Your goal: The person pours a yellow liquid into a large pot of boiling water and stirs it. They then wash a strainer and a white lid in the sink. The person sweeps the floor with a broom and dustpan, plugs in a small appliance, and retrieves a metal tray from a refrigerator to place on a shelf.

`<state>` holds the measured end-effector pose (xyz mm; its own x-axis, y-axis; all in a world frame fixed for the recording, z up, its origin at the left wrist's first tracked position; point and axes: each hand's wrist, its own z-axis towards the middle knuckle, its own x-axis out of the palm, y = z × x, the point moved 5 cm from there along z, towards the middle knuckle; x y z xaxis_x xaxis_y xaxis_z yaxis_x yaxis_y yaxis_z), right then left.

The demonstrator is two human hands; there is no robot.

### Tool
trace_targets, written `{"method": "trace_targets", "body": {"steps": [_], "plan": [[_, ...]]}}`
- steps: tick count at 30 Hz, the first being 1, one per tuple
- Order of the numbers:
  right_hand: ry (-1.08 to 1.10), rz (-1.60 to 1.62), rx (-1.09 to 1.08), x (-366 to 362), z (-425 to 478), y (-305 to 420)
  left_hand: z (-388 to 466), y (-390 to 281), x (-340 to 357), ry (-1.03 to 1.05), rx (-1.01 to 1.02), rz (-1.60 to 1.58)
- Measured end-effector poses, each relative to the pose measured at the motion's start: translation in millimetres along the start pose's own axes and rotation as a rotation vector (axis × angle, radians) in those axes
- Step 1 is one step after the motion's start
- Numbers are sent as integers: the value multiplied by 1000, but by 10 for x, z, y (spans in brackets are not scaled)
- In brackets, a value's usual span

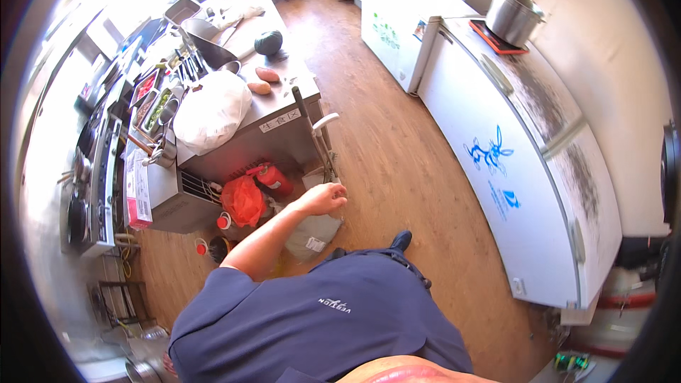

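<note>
My left hand [323, 199] is held out in front of my body, with loosely bent fingers and nothing in it. Below it, a pale sack [314, 231] bearing a label lies on the wood-patterned floor. Just beyond the hand, long-handled tools [314, 127], one with a dark handle and one with a white end, lean against the end of a steel worktable [298, 72]. A red fire extinguisher [274, 180] and a red plastic bag [243, 202] are under the worktable, left of the hand. My right hand is out of view.
On the worktable are a stuffed white plastic bag [213, 109], two sweet potatoes [263, 81] and a dark green squash [268, 42]. White chest freezers [479, 154] line the right side; a steel pot [513, 16] stands on one. Red-capped bottles [223, 221] are on the floor.
</note>
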<state>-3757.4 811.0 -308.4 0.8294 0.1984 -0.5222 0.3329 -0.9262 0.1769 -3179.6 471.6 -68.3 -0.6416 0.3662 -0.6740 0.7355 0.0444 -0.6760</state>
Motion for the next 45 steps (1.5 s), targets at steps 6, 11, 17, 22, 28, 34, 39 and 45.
{"method": "trace_targets", "body": {"steps": [6, 11, 17, 22, 28, 34, 39, 45], "plan": [[-34, -72, -248, -1230, 1360, 3026, 698, -699, -35, -141, -71, -158], [-141, 76, -705, -2822, 1985, 6881, 1702, -931, -588, -370, -76, -208], [-140, 394, -1046, -2907, 1393, 9121, 3322, -770, -1479, -433, -95, -291], [-264, -181, -767, -2202, 2574, 8524, 4497, -723, -2457, -456, 39, -296], [-203, -186, -695, -1524, 2502, 9433, 5812, -188, -3493, -338, -159, 13], [44, -247, -1286, -668, 1502, 13227, 6529, 573, -3952, -249, -471, 212], [268, -208, -1577, -178, 196, 16077, 6536, 783, -4220, -465, -730, 10], [405, -92, -1722, 363, -418, 18039, 6464, 1380, -4564, -564, -1086, -75]]}}
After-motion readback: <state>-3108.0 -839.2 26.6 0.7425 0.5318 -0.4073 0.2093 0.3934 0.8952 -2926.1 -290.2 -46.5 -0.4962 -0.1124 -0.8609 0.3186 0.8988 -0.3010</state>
